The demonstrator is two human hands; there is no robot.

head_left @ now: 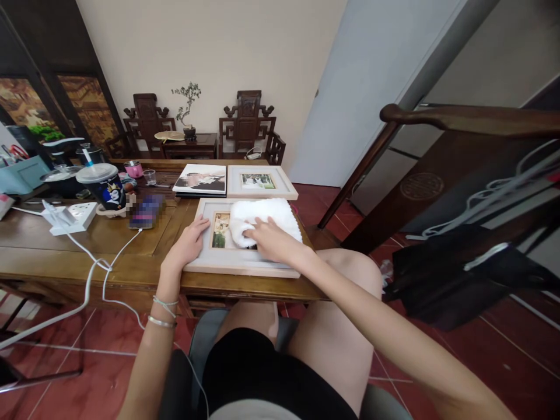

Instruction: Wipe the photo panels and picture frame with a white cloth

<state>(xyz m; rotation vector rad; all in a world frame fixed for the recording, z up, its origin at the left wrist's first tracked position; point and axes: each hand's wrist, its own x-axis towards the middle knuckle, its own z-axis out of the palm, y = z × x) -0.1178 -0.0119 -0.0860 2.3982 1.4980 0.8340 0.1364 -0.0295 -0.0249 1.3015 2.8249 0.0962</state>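
Observation:
A light wooden picture frame (245, 269) lies flat at the near edge of the table, with a small photo (220, 230) showing at its middle. My left hand (191, 242) holds the frame's left side, its fingers curled over the border. A fluffy white cloth (280, 214) covers the frame's upper right part and some of the photo. Pressed down on this cloth, my right hand (269, 239) has its fingers bent into the bunched fabric. The right part of the frame is hidden under cloth and forearm.
Behind it lie another frame (284, 188) and a photo panel (202, 178). To the left are a phone (146, 211) with a charging cable, a dark drink cup (107, 189) and a white power strip (81, 219). A wooden chair (420, 186) stands at the right.

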